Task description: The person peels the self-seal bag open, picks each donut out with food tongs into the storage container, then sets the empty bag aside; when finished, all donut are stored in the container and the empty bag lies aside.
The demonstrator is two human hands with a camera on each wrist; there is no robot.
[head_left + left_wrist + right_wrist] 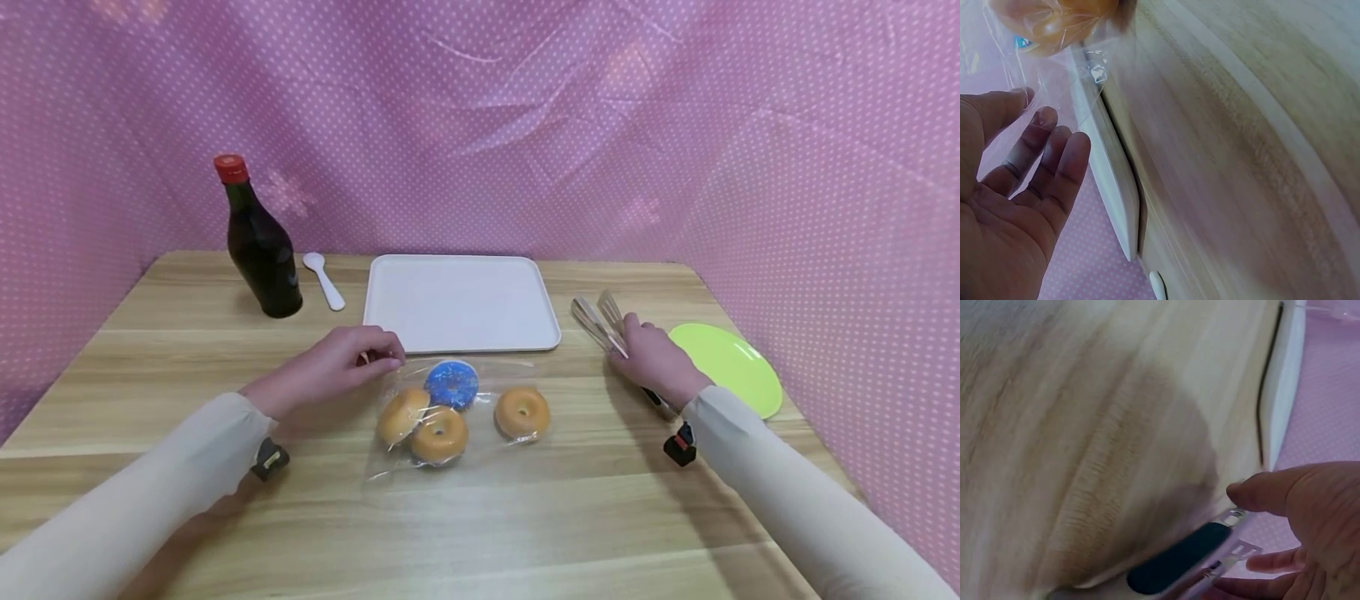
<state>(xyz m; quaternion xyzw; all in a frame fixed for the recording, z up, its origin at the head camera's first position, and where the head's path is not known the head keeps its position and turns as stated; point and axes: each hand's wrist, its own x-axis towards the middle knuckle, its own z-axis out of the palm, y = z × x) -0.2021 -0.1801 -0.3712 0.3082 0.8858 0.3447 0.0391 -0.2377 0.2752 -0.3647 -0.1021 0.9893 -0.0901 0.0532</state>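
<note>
A clear plastic bag (480, 454) lies on the table with several ring doughnuts in it, one with blue icing (452, 385) and the others plain (522, 413). At its upper left corner, my left hand (345, 358) pinches the film between thumb and index finger. In the left wrist view the other fingers (1072, 162) are loosely bent. Over on the right, my right hand (656, 358) holds a pair of metal food tongs (597, 323), thumb on one side and fingers on the other. One tong end is slotted. A dark grip (1179, 559) shows on the tongs in the right wrist view.
A white tray (461, 304) lies just behind the bag. At the back left stand a dark bottle (262, 250) with a red cap and a white spoon (326, 285). A green plate (727, 367) lies beside my right wrist. Pink dotted cloth (480, 125) encloses the table.
</note>
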